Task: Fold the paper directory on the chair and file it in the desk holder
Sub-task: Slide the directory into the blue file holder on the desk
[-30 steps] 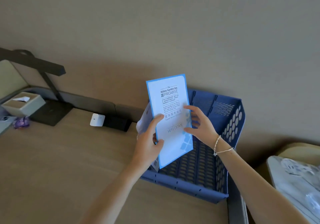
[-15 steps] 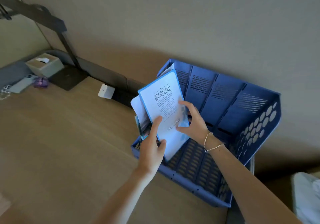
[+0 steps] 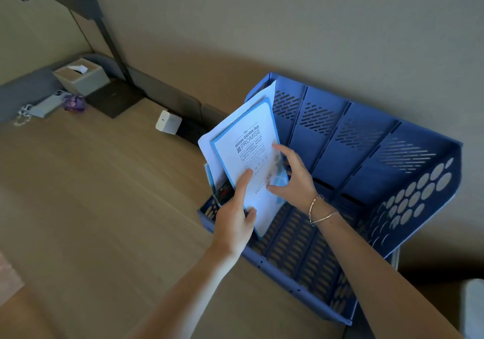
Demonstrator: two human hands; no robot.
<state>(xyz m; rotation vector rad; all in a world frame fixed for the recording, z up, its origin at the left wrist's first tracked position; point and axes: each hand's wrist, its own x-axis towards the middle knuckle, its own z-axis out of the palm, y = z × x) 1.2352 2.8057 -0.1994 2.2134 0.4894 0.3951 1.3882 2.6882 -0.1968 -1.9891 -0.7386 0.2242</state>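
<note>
The folded paper directory (image 3: 250,152), white with a blue border and printed text, stands tilted inside the leftmost slot of the blue desk holder (image 3: 366,160). My left hand (image 3: 235,218) pinches its lower left edge, thumb on the front. My right hand (image 3: 290,179) touches its right edge with spread fingers, thumb and index finger on the paper. Other white sheets and a dark booklet (image 3: 222,194) sit behind it in the same slot. The directory's bottom corner rests near the holder's perforated floor.
The holder sits at the wooden desk's (image 3: 104,207) right edge against the wall. A white charger (image 3: 168,122) is plugged in behind it. Farther left are a tissue box (image 3: 81,75), a lamp base (image 3: 115,97), a purple object (image 3: 74,103) and a phone (image 3: 47,105).
The directory has come down and leftward from above the holder into its leftmost slot, tilting back. Both hands followed it. The view has dropped and swung right, showing more of the holder.
</note>
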